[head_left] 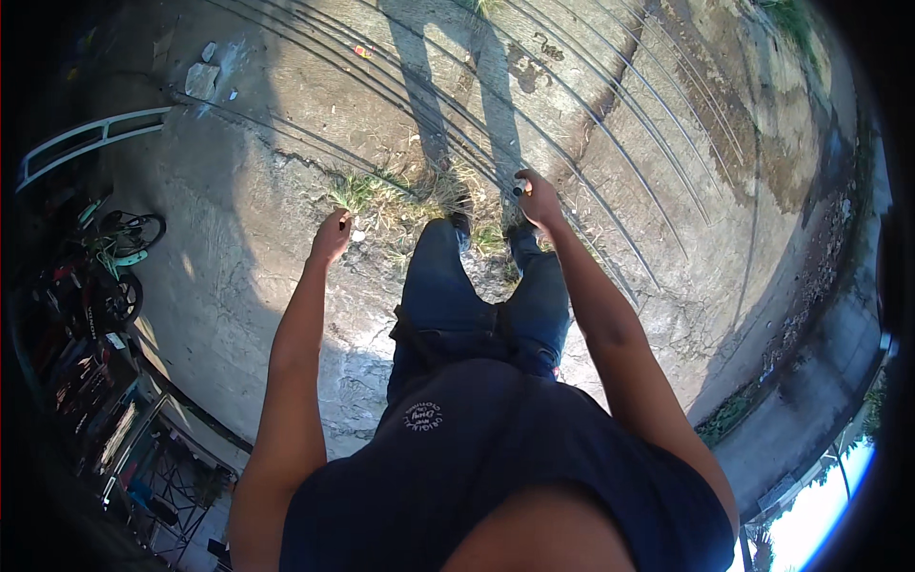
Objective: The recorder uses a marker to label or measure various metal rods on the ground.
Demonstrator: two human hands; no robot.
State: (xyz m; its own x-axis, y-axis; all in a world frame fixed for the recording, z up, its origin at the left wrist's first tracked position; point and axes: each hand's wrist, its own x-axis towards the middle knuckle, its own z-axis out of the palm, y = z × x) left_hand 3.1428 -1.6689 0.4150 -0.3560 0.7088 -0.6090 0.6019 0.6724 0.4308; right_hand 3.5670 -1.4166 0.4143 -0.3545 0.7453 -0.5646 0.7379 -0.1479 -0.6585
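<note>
I stand on cracked concrete, looking down at my dark shirt, blue jeans and shoes. My right hand (538,198) is closed around a small dark cylindrical object (518,189) held out in front of my right leg. My left hand (333,235) hangs out to the left with its fingers curled in; whether it holds anything is too small to tell. Several long thin metal rods (610,143) lie on the ground just beyond my feet, running from the upper left toward the right.
A patch of dry grass (400,195) grows around my feet. Bicycles (119,253) and stacked clutter stand at the left edge, beside a white metal railing (86,138). Broken stone pieces (202,78) lie at upper left. A raised kerb (810,381) curves along the right.
</note>
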